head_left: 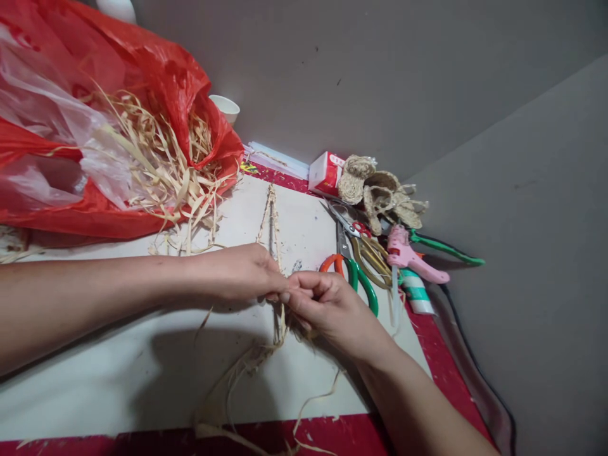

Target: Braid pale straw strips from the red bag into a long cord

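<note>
Two bare hands meet at the middle of a white board (142, 380) that lies on a red table (427, 342). The left hand (242, 272) and the right hand (327, 307) are both closed, fingertips pinched together on the near end of a braided straw cord (272, 212). The cord runs straight away from the hands toward the far edge of the board. Loose strands (247, 367) trail from the pinch toward the near edge.

To the far left, a red plastic bag (156, 69) spills dried husk strips (161, 164) onto the board, close to the left forearm. A white cup (226, 107) stands behind the bag.

To the right of the hands lies a crowded heap of tools. Scissors with orange and green handles (354, 272) lie just beside the right hand. Beyond them are a pink glue gun (411, 256), a green-handled tool (446, 250) and woven straw pieces (380, 193). A red-and-white box (325, 172) sits by the wall; its print is too small to read.
</note>
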A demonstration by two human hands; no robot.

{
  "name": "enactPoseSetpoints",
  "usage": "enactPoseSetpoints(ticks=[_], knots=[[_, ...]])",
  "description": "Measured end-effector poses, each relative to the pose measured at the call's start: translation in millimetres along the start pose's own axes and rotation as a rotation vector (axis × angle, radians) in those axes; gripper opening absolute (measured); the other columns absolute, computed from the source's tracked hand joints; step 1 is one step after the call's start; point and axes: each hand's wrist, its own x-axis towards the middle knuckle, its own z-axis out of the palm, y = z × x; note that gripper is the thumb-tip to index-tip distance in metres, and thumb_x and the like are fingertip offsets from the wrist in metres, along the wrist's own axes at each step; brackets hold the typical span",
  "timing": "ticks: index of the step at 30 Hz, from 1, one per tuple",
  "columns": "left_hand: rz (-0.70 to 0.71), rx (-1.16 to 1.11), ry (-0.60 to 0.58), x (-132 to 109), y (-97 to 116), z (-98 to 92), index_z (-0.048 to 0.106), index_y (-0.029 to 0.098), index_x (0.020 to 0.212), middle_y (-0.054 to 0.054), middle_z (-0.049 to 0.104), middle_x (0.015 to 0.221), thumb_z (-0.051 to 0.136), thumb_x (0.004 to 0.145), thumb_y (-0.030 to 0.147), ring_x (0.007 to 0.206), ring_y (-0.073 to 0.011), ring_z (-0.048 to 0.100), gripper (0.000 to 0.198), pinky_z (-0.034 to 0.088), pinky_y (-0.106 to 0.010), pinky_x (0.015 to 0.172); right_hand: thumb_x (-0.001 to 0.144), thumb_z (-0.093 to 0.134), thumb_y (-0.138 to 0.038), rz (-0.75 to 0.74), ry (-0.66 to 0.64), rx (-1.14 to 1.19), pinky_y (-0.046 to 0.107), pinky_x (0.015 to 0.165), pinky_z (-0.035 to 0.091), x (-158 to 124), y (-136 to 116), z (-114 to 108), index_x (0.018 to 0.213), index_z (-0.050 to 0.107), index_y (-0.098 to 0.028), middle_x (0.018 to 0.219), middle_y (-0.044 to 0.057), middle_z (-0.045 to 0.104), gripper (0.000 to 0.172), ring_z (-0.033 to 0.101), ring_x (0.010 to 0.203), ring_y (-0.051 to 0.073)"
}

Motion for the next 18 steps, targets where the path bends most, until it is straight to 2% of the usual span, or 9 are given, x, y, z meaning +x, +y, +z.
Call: enactPoseSetpoints(ticks=[5, 12, 15, 18], knots=[[0.057, -0.121, 0.024, 0, -5, 3.4, 0.047, 0.018, 0.063, 0.006, 0.032, 0.050, 0.050, 0.077, 0.036, 0.043, -0.0065, 0.021, 0.023, 0.015, -0.024, 0.043, 0.078, 0.065, -0.032, 0.003, 0.009, -0.001, 0.019, 0.038, 0.022, -3, -3, -4, 0.064, 0.058, -0.014, 0.044, -0.007, 0.043, 0.023, 0.031, 0.039, 0.004], [0.084, -0.109, 0.063, -4, 2, 4.8, 0.039, 0.019, 0.057, 0.006, 0.028, 0.048, 0.050, 0.078, 0.030, 0.042, -0.0062, 0.021, 0.026, 0.012, -0.024, 0.042, 0.071, 0.072, -0.038, 0.077, -0.074, 0.093, 0.018, 0.040, 0.021, 0, -7, -16, 0.080, 0.064, -0.014, 0.047, -0.006, 0.049, 0.026, 0.035, 0.042, 0.005], [0.099, -0.089, 0.084, -5, 2, 5.6, 0.038, 0.019, 0.056, 0.006, 0.027, 0.047, 0.048, 0.077, 0.028, 0.042, -0.0068, 0.020, 0.025, 0.013, -0.024, 0.042, 0.074, 0.069, -0.038, 0.115, -0.069, 0.050, 0.019, 0.040, 0.019, -1, -8, -20, 0.074, 0.061, -0.015, 0.048, -0.005, 0.051, 0.024, 0.032, 0.041, 0.004], [0.117, -0.049, 0.120, -5, 3, 7.1, 0.038, 0.019, 0.055, 0.006, 0.027, 0.047, 0.049, 0.076, 0.025, 0.043, -0.0071, 0.021, 0.025, 0.014, -0.025, 0.042, 0.076, 0.066, -0.038, 0.123, -0.010, 0.025, 0.020, 0.038, 0.018, -4, -9, -19, 0.063, 0.056, -0.016, 0.044, -0.005, 0.048, 0.028, 0.029, 0.038, 0.004]])
